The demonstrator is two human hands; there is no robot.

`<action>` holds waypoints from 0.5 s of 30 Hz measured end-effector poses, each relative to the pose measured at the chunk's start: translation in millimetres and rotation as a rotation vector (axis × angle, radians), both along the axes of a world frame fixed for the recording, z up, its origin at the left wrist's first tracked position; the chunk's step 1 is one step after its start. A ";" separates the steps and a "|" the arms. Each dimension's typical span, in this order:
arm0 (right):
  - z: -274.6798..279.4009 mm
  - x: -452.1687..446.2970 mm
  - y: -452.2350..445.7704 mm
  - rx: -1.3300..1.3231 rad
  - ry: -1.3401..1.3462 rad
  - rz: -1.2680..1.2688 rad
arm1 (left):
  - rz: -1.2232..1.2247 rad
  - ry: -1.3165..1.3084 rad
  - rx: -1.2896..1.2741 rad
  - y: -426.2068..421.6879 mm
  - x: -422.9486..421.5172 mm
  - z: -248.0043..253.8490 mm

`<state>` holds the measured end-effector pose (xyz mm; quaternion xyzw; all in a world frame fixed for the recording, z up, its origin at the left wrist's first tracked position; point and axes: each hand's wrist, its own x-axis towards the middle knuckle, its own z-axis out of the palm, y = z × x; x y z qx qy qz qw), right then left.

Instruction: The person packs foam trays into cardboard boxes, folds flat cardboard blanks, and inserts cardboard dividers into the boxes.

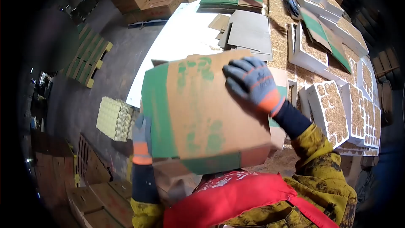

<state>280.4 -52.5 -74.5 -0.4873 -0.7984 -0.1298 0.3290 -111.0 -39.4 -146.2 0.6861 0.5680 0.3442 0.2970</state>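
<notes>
A large brown cardboard box point(202, 109) with green bands and smudged green print fills the middle of the view, close to my body. My right hand point(253, 82), in a grey and orange glove, lies on the box's upper right part with its fingers spread. At the box's left side is my left hand point(142, 137), gloved the same way; its fingers are blurred and partly hidden against the cardboard. Beyond the box, grey cardboard sheets point(249, 33) lie on the white table point(168, 44).
White trays with brown filling point(329, 112) stand at the right. A co-worker's gloved hand point(290, 3) is near folded cardboard point(322, 38) at the upper right. Yellowish moulded trays point(113, 118), a pallet stack point(86, 55) and cartons point(156, 6) are on the left.
</notes>
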 end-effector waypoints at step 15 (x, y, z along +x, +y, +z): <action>-79.0 50.9 78.6 -0.347 1.190 -0.281 | 0.138 -0.307 0.047 129.1 25.5 -55.8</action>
